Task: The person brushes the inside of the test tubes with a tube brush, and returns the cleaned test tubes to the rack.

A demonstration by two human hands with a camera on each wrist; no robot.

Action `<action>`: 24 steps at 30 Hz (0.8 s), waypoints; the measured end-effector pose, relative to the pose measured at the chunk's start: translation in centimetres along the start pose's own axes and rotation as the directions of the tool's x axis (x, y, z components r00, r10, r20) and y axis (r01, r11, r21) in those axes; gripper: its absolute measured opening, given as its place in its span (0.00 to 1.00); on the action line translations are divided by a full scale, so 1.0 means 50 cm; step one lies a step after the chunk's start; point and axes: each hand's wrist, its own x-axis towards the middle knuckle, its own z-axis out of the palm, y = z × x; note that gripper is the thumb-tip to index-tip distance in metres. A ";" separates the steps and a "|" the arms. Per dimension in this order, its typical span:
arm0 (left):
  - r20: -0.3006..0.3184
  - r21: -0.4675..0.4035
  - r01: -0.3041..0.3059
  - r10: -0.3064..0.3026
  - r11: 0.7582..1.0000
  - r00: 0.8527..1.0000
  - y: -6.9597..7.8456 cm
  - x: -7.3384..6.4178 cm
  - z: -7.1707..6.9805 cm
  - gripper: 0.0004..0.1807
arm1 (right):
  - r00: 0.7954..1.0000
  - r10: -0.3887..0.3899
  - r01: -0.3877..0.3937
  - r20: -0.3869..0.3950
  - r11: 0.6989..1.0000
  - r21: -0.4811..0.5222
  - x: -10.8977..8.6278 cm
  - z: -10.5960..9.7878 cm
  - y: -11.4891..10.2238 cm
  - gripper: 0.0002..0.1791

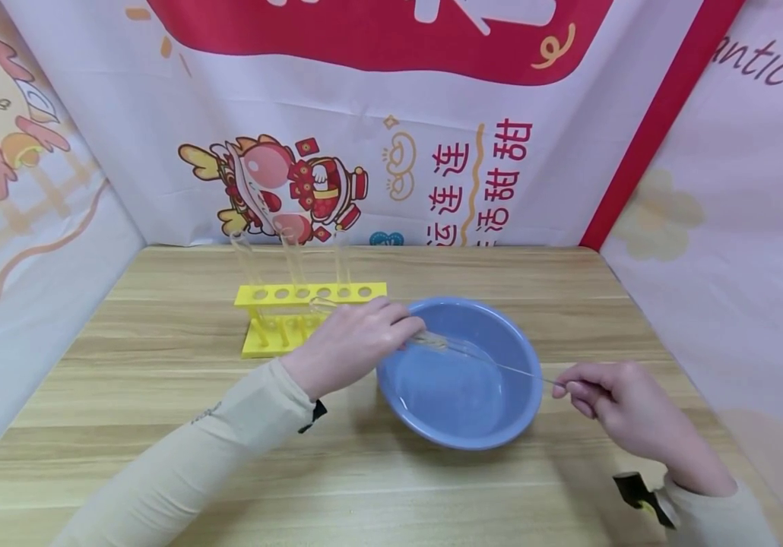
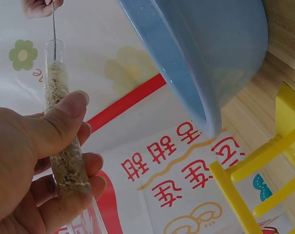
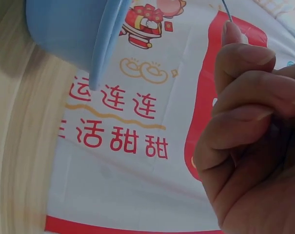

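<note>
Over the blue basin (image 1: 432, 395), my left hand (image 1: 353, 342) grips a clear glass test tube (image 2: 96, 217). A test tube brush (image 2: 57, 83) is inside it, its pale bristles seen through the glass in the left wrist view. My right hand (image 1: 631, 406), beyond the basin's right rim, pinches the brush's thin twisted-wire handle (image 1: 521, 372). The right wrist view shows the fingers curled, with a short piece of the wire (image 3: 226, 9) at the fingertips. The tube lies nearly level in the head view, its mouth toward my right hand.
A yellow test tube rack (image 1: 264, 349) stands left of the basin, partly behind my left hand. It holds three upright glass test tubes (image 1: 293, 262). Printed cloth (image 1: 337, 99) walls the wooden table (image 1: 179, 304) at the back and sides.
</note>
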 end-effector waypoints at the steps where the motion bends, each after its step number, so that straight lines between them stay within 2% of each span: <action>1: -0.007 0.002 -0.003 0.003 1.000 1.000 -0.001 -0.001 0.000 0.20 | 1.000 0.014 -0.014 0.010 1.000 0.019 -0.001 -0.002 0.001 0.16; 6: -0.027 0.014 -0.011 0.012 1.000 1.000 -0.006 -0.006 0.000 0.19 | 0.995 0.079 -0.084 0.055 0.993 0.089 -0.004 -0.009 0.008 0.14; 13: -0.054 0.022 -0.012 0.013 1.000 0.998 -0.012 -0.010 -0.001 0.20 | 0.987 0.122 -0.139 0.108 0.976 0.166 -0.009 -0.018 0.016 0.14; 18: -0.059 0.028 -0.013 0.014 1.000 0.998 -0.017 -0.014 -0.002 0.22 | 0.981 0.139 -0.162 0.134 0.971 0.178 -0.011 -0.024 0.020 0.14; 24: -0.071 0.039 -0.013 0.016 0.999 0.997 -0.021 -0.018 -0.001 0.19 | 0.977 0.156 -0.180 0.148 0.970 0.162 -0.018 -0.030 0.024 0.14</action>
